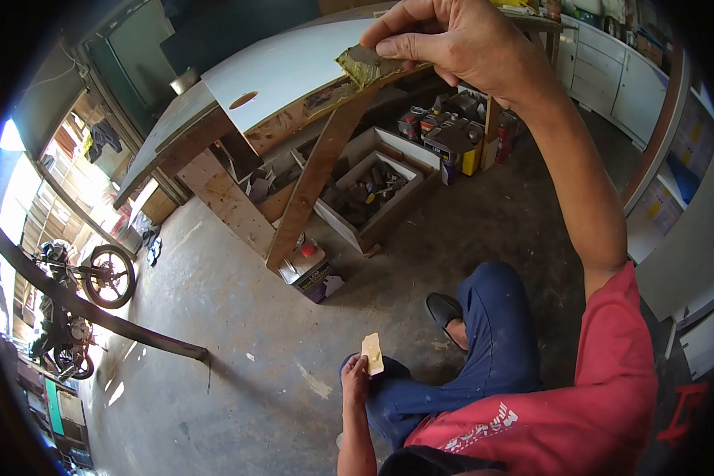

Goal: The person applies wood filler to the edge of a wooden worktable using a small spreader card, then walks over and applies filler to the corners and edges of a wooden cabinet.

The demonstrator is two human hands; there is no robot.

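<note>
My right hand [452, 47], raised at the top of the view, pinches a flat, dark piece [363, 65] with a yellow-green, crusty edge. That piece is just in front of the edge of the white tabletop [285, 67], and whether they touch cannot be told. Low in the view, my left hand [355, 381] rests near my knee and holds a small pale card-like piece [372, 355] with a yellow smear on it. A slanted wooden brace [317, 178] runs down below the tabletop.
Under the table are a wooden box [381, 190] of small items and a yellow-black container [456, 143]. A metal can [308, 270] stands by the brace's foot. On the left, a curved bar [103, 313] crosses before a motorcycle [107, 276]. White cabinets [611, 75] line the right.
</note>
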